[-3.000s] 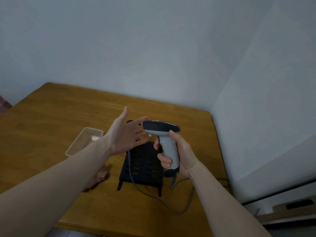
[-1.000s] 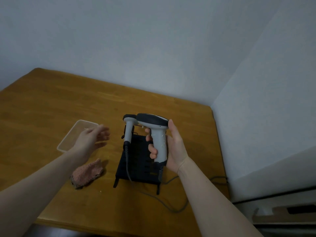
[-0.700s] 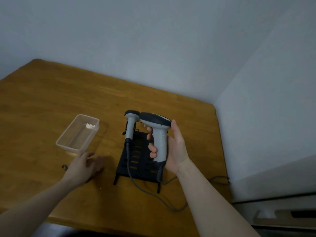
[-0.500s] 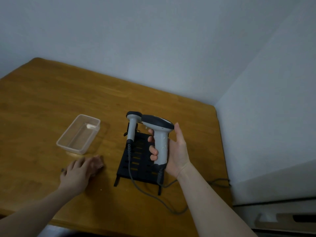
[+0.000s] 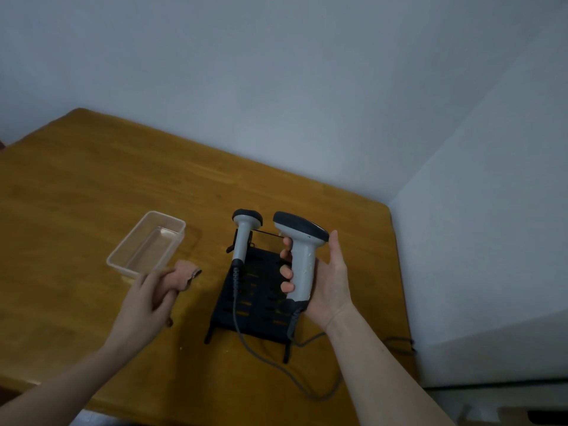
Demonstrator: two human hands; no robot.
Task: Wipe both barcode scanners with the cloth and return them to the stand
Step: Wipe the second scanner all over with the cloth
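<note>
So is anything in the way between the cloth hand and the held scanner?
Nothing visible. The left hand holds the cloth with open space across to the scanner in the right hand; the stand sits lower.

Both bare forearms run out of frame at the bottom edge, elbows unseen. The left hand [image 5: 144,299] bunches a pink cloth [image 5: 181,273], its fingers covering most of the fabric. At three o'clock from it, the right hand [image 5: 322,278] wraps the grey handle of a black-headed barcode scanner [image 5: 299,241], whose window faces away, hidden. That scanner and palm mask part of the black slotted stand [image 5: 255,302]. The second grey scanner [image 5: 244,232] on the stand also shows only its back. The wooden table [image 5: 92,195] is cut off at nine o'clock. Dark shapes at five o'clock are too blurred to identify.
</note>
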